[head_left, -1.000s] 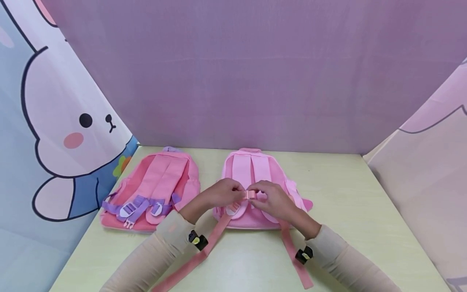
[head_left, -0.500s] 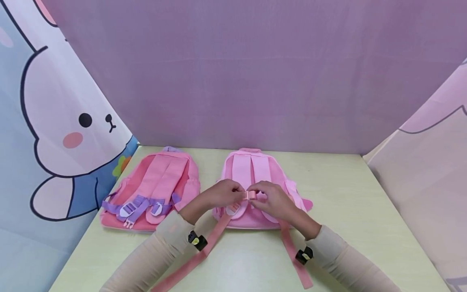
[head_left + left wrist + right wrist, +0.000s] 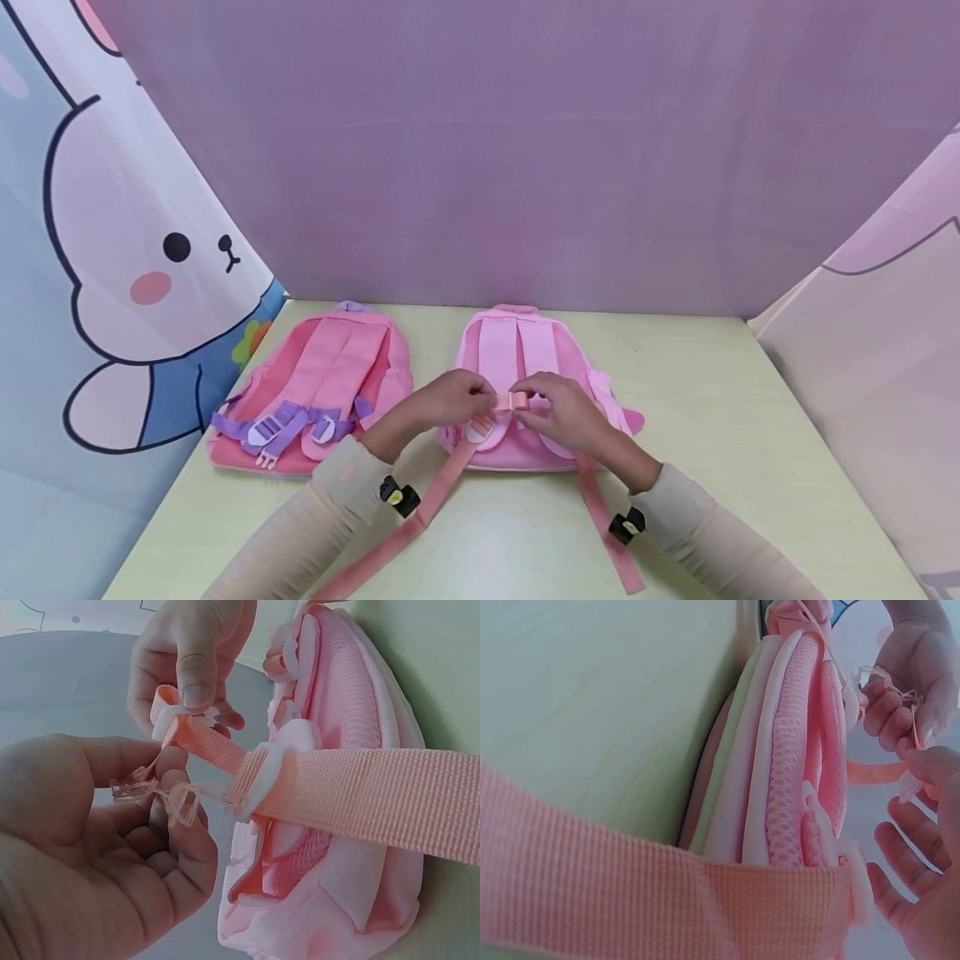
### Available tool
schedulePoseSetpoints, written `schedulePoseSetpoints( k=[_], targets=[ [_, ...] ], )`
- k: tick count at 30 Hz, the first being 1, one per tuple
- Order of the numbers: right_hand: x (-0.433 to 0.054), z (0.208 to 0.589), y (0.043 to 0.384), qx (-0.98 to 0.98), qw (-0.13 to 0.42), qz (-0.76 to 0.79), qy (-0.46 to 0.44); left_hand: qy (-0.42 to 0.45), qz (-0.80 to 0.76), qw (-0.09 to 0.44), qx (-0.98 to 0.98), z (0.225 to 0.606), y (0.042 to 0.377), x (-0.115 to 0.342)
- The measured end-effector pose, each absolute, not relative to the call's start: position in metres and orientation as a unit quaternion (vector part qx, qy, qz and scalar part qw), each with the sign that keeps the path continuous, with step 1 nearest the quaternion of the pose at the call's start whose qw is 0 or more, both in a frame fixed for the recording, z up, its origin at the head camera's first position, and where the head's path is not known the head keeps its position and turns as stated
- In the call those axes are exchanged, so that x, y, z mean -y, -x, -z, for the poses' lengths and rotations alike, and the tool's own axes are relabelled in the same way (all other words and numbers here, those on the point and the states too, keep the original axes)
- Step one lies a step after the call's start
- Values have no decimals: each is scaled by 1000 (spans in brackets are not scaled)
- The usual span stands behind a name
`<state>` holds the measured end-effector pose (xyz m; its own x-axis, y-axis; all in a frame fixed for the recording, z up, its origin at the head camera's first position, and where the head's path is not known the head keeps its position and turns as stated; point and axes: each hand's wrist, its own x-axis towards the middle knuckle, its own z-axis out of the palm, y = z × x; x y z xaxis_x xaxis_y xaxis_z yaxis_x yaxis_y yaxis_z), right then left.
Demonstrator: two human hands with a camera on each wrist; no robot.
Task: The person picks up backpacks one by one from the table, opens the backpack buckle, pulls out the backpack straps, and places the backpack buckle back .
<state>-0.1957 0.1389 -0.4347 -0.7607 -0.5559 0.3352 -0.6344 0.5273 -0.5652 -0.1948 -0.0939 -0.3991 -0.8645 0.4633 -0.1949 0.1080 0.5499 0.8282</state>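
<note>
A pink backpack [image 3: 572, 360] lies with its shoulder straps up, beneath both hands. My left hand [image 3: 454, 398] pinches the end of a peach webbing strap [image 3: 202, 742] between thumb and fingers; loose frayed threads [image 3: 180, 802] trail from that end in the left wrist view. Just to the right, my right hand [image 3: 561, 410] holds a small pale plastic buckle [image 3: 160, 721] by thumb and fingers, the strap looped through it. A white strap adjuster [image 3: 267, 780] sits on the wide webbing below. In the right wrist view, the right hand's lower fingers [image 3: 911, 855] spread apart.
Left of the hands lies a second, coral backpack [image 3: 341, 350] with purple straps and a white buckle [image 3: 266, 459]. Two long peach straps [image 3: 382, 550] run toward the table's front. A purple curtain [image 3: 480, 150] stands behind the pale table [image 3: 690, 400].
My left hand has shifted slightly left, and a longer piece of strap shows between it and the buckle. The right hand stays nearly in place.
</note>
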Motion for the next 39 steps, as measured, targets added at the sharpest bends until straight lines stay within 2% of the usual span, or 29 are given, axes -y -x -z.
schedulePoseSetpoints(
  k=[39],
  targets=[
    [-137, 434, 193, 870, 53, -349, -343, -173, -439, 195, -860, 398, 194, 83]
  ],
)
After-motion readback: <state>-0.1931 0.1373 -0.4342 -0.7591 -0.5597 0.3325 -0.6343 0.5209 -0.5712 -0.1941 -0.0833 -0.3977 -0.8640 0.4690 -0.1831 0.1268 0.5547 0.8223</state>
